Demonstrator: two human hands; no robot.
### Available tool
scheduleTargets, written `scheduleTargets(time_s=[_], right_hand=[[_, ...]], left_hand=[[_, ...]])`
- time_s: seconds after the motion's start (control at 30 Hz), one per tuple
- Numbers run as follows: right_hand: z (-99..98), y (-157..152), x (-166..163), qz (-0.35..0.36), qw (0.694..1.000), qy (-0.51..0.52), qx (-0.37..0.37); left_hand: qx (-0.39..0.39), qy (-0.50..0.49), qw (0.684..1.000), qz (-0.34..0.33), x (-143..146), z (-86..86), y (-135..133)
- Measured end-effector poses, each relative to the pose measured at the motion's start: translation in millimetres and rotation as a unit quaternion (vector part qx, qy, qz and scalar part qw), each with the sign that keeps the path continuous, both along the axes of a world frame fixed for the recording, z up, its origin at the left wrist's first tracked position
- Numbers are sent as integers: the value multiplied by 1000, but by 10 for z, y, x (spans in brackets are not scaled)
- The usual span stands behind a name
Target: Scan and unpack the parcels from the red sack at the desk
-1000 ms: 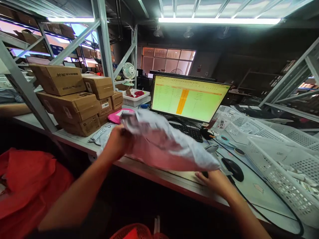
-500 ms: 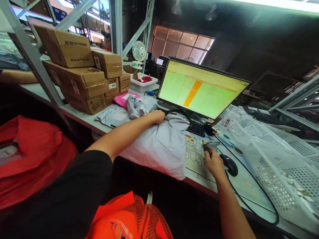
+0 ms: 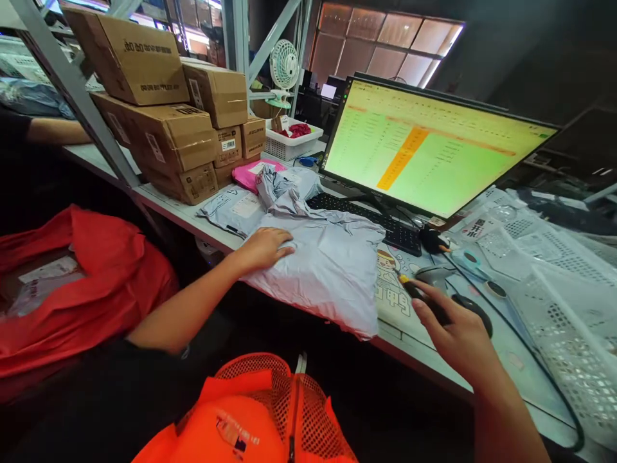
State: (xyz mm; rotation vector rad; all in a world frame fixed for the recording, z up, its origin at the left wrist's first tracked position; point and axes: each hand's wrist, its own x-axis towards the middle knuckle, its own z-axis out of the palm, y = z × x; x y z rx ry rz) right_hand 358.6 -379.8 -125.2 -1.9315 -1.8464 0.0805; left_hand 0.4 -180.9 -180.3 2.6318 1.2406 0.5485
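My left hand (image 3: 267, 247) rests flat and open on the left part of a large whitish-grey plastic mailing bag (image 3: 322, 257). The bag's creased top lies toward the keyboard (image 3: 366, 212), and its lower edge hangs over the desk front. In my right hand (image 3: 456, 328), a black tool with a yellow tip (image 3: 403, 279) lies between thumb and stretched forefinger, low over the desk mat (image 3: 393, 302). The palm hides much of its handle, so its kind is unclear. A black mouse (image 3: 475, 312) sits just behind this hand.
A monitor (image 3: 434, 154) stands behind the keyboard. Stacked cardboard boxes (image 3: 159, 135) and smaller mailers (image 3: 231, 206) occupy the left side. White perforated baskets (image 3: 563, 341) stand at the right, beside a cable. A red sack (image 3: 106, 276) is below left; another person's arm (image 3: 58, 130) shows beyond the post.
My left hand has let go of the bag's gathered top and come down onto its left part. The bag lies flatter. My right fingers have straightened along the tool. The view has shifted.
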Motion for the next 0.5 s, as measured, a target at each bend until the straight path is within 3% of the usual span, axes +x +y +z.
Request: scheduleTargets(time_s=[0.07, 0.13, 0.23, 0.3, 0.4, 0.5], right_hand=[[42, 179, -336, 95, 995, -22, -9], [80, 369, -748, 173, 982, -62, -45], [142, 586, -1328, 196, 960, -167, -105], [201, 663, -1536, 181, 951, -218, -126], [298, 676, -1381, 127, 947, -248, -158], [298, 577, -715, 20, 951, -262, -161]], left_hand=[[10, -35, 998, 46, 1, -163, -79], [44, -70, 993, 86, 86, -221, -139], [87, -109, 984, 112, 210, -187, -192], [96, -117, 983, 105, 228, -173, -208], [88, -119, 986, 74, 172, -222, -205], [70, -112, 990, 57, 109, -285, -191]])
